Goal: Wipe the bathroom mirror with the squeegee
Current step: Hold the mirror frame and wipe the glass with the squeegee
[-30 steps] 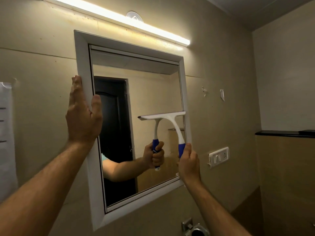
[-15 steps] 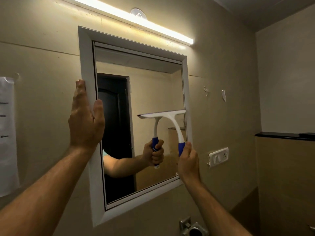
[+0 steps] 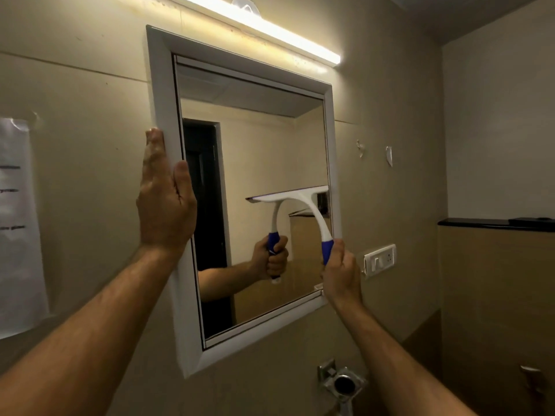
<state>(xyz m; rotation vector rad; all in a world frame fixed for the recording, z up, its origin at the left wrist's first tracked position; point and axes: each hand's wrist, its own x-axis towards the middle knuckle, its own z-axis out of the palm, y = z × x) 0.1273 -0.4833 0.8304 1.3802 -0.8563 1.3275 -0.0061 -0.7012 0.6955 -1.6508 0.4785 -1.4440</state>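
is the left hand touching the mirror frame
Touching. The head view shows the left hand flat against the mirror frame, its thumb lying across the frame's left edge.

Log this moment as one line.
right hand grips squeegee | blade on mirror glass | left hand flat on frame

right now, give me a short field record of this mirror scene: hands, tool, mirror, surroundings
left hand: flat against the mirror frame's left side, fingers straight
right hand: grips the squeegee's blue handle
squeegee: blade on the glass, right part of the mirror, about mid-height
mirror: white frame, reflects a dark door
tube light: lit, above the mirror
switch plate: on the wall right of the mirror
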